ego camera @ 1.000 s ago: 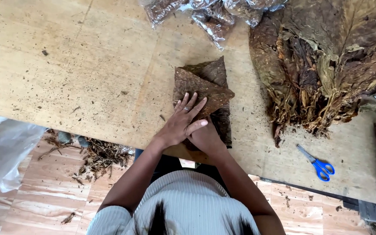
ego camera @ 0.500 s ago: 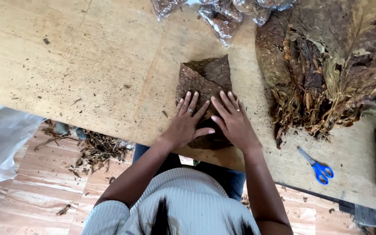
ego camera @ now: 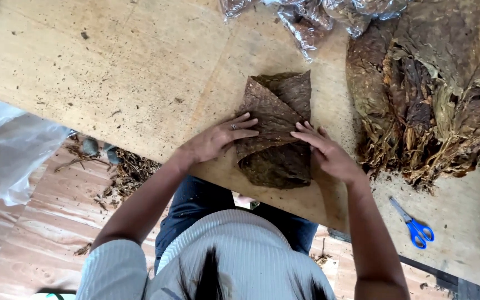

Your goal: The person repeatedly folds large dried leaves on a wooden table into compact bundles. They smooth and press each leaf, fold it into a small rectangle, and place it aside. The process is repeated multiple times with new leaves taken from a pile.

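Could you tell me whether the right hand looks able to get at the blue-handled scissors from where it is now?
Probably yes. The right hand rests flat on the stack of brown leaves, holding nothing, and the scissors lie on bare table on its right side, with nothing between them.

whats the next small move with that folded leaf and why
Probably smooth both palms outward from the middle. The left hand and right hand lie flat on opposite edges of the brown leaf stack, and the top leaf sits angled, its upper corner lifted off the one beneath, so it looks not yet flattened.
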